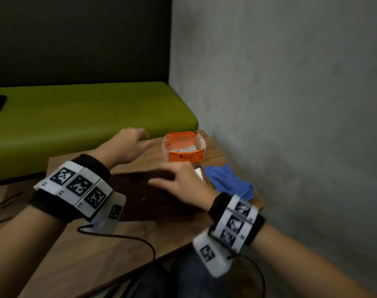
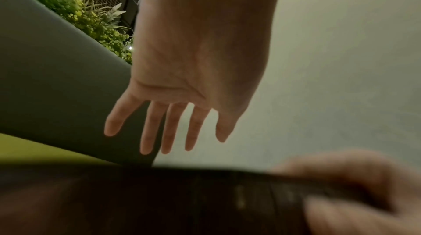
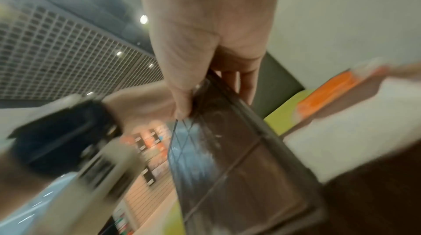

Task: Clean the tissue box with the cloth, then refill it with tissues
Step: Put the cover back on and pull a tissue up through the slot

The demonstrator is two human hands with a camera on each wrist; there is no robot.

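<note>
Right hand gripping tissue box edge

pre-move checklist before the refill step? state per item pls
1. Right hand grips the dark tissue box: ok.
2. Left hand free, fingers spread: ok.
3. Orange tissue pack on the table, beyond the box: ok.
4. Blue cloth lies off the box, to its right: ok.
5. Box wiped clean: cannot tell, blurred.
6. Box open for refill: cannot tell.
</note>
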